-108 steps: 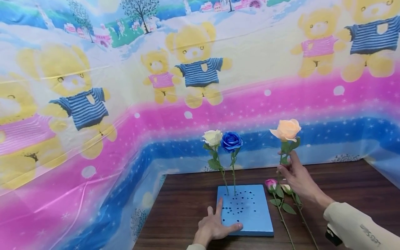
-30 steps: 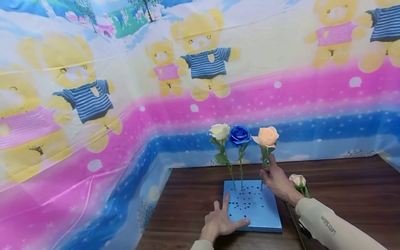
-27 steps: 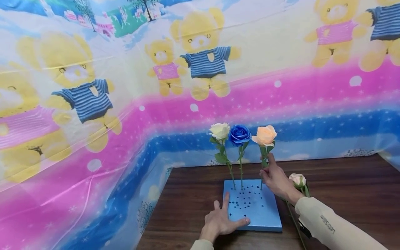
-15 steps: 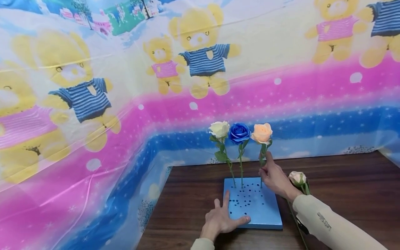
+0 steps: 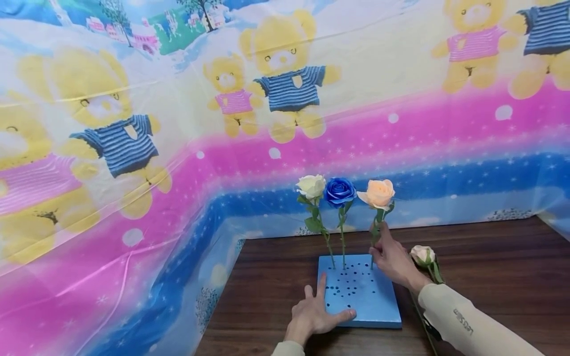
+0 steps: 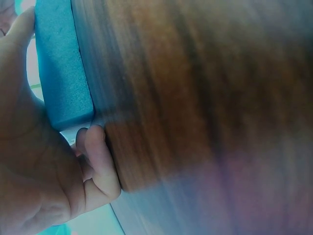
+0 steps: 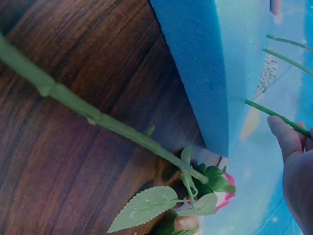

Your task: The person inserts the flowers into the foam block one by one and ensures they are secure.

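Observation:
My right hand (image 5: 394,257) pinches the green stem of a peach rose (image 5: 378,193) between thumb and fingers. The stem's lower end stands in the blue foam board (image 5: 362,309) at its far right, as the right wrist view (image 7: 297,171) also shows. A white rose (image 5: 311,187) and a blue rose (image 5: 340,192) stand upright in holes along the board's far side. My left hand (image 5: 309,316) rests at the board's near left corner with fingers spread, the index finger along the left edge and the thumb (image 5: 343,316) on top.
On the dark wooden table (image 5: 262,277), a pale pink rose (image 5: 423,255) lies right of the board, partly behind my right arm. The right wrist view shows a magenta-edged rose (image 7: 227,188) beside it. A teddy-bear printed curtain (image 5: 378,74) hangs behind the table.
My right hand has brought the peach rose left from over the table, and its stem now stands in the board. Lately the flower has tipped slightly right. My left hand keeps its place.

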`<state>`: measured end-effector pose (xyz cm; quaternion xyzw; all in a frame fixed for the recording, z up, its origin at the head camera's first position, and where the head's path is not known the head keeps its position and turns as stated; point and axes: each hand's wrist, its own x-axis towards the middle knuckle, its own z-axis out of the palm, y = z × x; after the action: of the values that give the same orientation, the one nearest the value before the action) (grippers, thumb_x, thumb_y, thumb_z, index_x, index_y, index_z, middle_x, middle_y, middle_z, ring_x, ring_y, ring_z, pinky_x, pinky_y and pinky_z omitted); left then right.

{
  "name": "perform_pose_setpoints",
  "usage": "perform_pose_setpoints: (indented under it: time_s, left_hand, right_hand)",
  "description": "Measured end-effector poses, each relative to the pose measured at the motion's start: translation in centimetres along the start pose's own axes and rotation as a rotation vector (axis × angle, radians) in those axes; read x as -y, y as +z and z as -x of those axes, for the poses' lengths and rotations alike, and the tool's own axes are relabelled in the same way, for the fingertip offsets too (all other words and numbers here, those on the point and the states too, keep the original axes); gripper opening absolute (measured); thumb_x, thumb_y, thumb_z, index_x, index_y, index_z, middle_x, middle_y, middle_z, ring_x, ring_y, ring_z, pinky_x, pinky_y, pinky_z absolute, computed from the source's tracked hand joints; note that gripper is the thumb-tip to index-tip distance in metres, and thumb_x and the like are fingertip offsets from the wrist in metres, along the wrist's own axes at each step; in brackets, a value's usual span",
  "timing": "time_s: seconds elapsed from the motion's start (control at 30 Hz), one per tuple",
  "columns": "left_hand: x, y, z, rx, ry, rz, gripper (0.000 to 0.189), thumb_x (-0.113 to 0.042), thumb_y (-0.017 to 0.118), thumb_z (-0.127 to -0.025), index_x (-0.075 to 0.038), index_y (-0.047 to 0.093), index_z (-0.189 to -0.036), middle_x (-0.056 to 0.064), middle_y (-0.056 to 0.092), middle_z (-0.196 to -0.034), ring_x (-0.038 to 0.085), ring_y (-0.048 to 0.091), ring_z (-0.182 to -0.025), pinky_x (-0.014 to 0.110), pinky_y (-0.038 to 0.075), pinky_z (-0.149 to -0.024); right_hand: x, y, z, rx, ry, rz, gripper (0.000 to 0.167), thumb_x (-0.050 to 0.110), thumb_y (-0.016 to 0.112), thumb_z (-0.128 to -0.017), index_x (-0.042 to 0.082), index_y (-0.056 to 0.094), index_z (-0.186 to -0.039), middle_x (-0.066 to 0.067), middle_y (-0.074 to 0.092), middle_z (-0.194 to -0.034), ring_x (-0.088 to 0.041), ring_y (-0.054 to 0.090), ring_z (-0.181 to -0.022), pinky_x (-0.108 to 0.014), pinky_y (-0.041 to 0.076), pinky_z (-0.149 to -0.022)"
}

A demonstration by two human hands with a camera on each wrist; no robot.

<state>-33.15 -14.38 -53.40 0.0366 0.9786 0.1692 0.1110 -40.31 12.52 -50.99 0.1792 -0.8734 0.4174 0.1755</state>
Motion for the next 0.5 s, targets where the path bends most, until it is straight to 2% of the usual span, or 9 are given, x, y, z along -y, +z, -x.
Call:
perform_pose_setpoints:
  time_s: [0.23,0.5]
  left_hand:
    - [-0.05,0.01,0.04,-0.005,0.005,-0.006,0.128,-0.097,0.064,-0.084,-0.034,0.01,-0.181,0.029,0.043,-0.166,0.031,0.061,-0.067,0.053,0.05,-0.068]
    - [0.15,0.13,-0.07,0.001,-0.002,0.015,0.13,-0.098,0.064,-0.083,-0.034,0.009,-0.181,0.03,0.041,-0.169,0.03,0.06,-0.065,0.048,0.046,-0.063]
  right_hand:
    - [-0.24,0.13,0.33,0.011,0.025,-0.01,0.055,0.002,0.064,-0.112,0.015,0.033,-0.157,-0.004,0.067,-0.088,-0.014,0.06,-0.071,-0.037,0.047,-0.065]
    - [-0.52,0.72,0.49,0.009,0.035,-0.055,0.054,-0.001,0.063,-0.111,0.016,0.034,-0.154,-0.011,0.07,-0.091,-0.015,0.063,-0.072,-0.035,0.051,-0.064]
